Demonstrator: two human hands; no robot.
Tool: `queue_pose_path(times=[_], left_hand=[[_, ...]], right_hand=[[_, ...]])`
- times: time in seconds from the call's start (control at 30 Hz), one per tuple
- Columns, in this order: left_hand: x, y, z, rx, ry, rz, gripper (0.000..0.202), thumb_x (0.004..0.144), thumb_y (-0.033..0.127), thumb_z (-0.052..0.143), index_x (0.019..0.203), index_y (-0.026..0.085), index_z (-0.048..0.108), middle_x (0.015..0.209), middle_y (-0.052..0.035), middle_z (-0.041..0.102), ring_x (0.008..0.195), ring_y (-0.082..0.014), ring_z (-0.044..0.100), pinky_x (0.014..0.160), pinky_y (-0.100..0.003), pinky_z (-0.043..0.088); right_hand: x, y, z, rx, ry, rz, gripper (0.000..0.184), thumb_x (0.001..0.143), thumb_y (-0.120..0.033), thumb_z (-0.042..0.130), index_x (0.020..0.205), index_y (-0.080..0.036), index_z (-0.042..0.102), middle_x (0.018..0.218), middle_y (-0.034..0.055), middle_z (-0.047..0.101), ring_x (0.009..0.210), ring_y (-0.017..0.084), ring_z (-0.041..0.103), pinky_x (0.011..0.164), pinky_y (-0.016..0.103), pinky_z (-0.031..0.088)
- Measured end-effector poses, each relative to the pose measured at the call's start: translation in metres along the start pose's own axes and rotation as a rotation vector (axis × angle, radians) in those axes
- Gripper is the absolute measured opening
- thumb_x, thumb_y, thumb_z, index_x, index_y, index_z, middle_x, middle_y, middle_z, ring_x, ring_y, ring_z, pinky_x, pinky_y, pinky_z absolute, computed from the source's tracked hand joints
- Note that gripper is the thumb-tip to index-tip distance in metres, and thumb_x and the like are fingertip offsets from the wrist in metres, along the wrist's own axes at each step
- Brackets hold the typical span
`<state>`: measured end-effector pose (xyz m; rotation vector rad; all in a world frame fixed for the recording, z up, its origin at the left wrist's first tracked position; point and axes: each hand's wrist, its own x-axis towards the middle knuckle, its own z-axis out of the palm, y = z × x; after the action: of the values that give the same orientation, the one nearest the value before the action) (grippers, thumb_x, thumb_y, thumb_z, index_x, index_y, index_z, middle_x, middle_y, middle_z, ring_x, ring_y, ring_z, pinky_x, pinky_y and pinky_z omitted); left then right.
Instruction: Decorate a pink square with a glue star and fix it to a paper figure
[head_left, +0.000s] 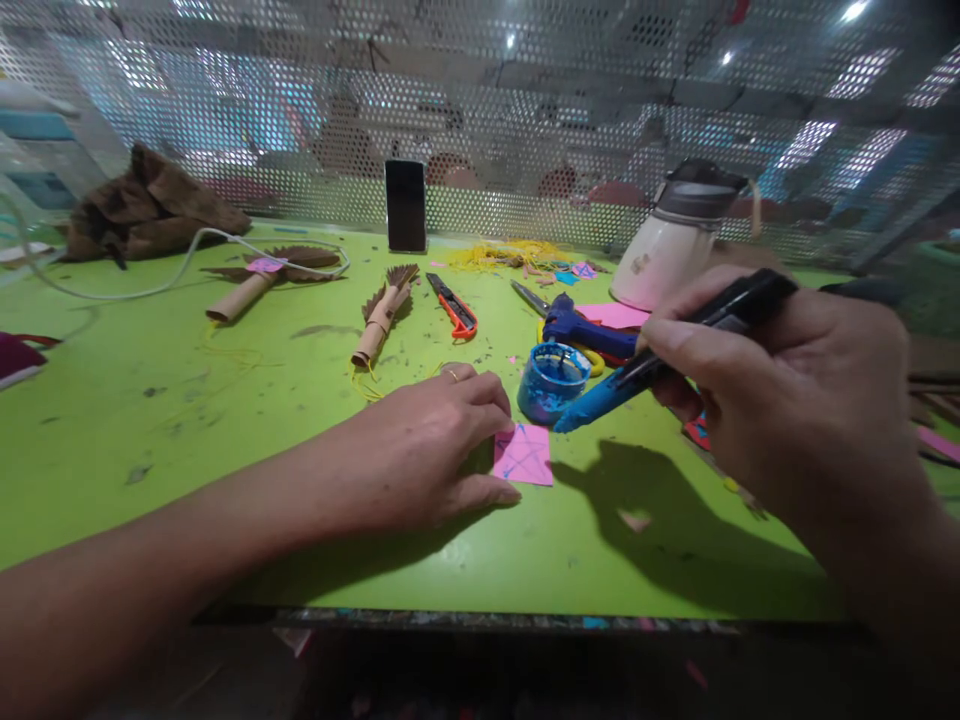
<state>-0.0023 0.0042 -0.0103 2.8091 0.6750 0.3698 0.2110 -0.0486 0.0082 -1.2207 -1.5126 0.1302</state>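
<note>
My left hand rests on the table with thumb and fingers apart, at the left side of a small square of pink paper. Its fingertips touch the paper's upper left corner, and the thumb lies by the lower edge. A star is drawn on the paper in blue lines. In my right hand is a black marker pen, gripped between thumb and fingers. Blue covers the pen's lower end, which hovers just above the paper's upper right corner. A small clear jar smeared with blue paint stands behind the paper.
Behind the jar lie a blue glue gun and yellow-handled scissors. A red utility knife and two brown paper rolls lie further left. A phone stands upright at the back; a white jug is at right.
</note>
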Motion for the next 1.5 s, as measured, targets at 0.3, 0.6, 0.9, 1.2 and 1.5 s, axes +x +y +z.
queue_pose_path(times=[0.3, 0.6, 0.9, 1.2, 1.5], left_hand=[[-0.001, 0.002, -0.002, -0.034, -0.043, -0.038, 0.023, 0.082, 0.041, 0.059, 0.090, 0.020, 0.064, 0.095, -0.0072, 0.058, 0.089, -0.0204, 0.053, 0.077, -0.032, 0.042], [0.000, 0.004, -0.005, -0.056, -0.054, -0.082, 0.023, 0.082, 0.041, 0.058, 0.085, 0.019, 0.064, 0.091, -0.0072, 0.058, 0.089, -0.0217, 0.050, 0.080, -0.035, 0.041], [0.001, 0.005, -0.006, -0.046, -0.071, -0.098, 0.025, 0.082, 0.041, 0.057, 0.082, 0.018, 0.062, 0.092, -0.0070, 0.058, 0.088, -0.0215, 0.050, 0.086, -0.039, 0.040], [-0.001, 0.002, -0.004, -0.056, -0.056, -0.020, 0.023, 0.082, 0.040, 0.058, 0.090, 0.019, 0.063, 0.095, -0.0083, 0.058, 0.092, -0.0223, 0.050, 0.080, -0.035, 0.042], [-0.001, 0.003, -0.006, -0.058, -0.088, -0.037, 0.024, 0.082, 0.041, 0.058, 0.091, 0.019, 0.063, 0.098, -0.0079, 0.058, 0.092, -0.0213, 0.052, 0.081, -0.033, 0.043]], right_hand=[[0.013, 0.009, 0.000, 0.290, 0.218, 0.077, 0.007, 0.076, -0.022, 0.065, 0.075, -0.018, 0.060, 0.053, -0.0030, 0.055, 0.045, 0.011, 0.052, 0.042, 0.024, 0.042], [0.019, 0.022, 0.008, -0.051, -0.091, 0.083, 0.017, 0.081, -0.032, 0.059, 0.073, -0.017, 0.060, 0.051, -0.0032, 0.053, 0.042, 0.010, 0.048, 0.041, 0.022, 0.038], [0.013, 0.025, 0.017, -0.203, -0.303, -0.011, 0.011, 0.081, -0.026, 0.059, 0.081, -0.016, 0.064, 0.071, 0.0033, 0.068, 0.059, 0.014, 0.059, 0.053, 0.024, 0.046], [0.014, 0.013, 0.005, -0.121, 0.043, 0.001, 0.010, 0.075, -0.023, 0.065, 0.067, -0.021, 0.061, 0.055, -0.0031, 0.054, 0.047, 0.012, 0.049, 0.046, 0.025, 0.039], [0.006, 0.004, 0.001, 0.220, 0.127, 0.052, 0.010, 0.078, -0.024, 0.066, 0.069, -0.019, 0.062, 0.048, -0.0033, 0.051, 0.043, 0.011, 0.049, 0.037, 0.024, 0.037]])
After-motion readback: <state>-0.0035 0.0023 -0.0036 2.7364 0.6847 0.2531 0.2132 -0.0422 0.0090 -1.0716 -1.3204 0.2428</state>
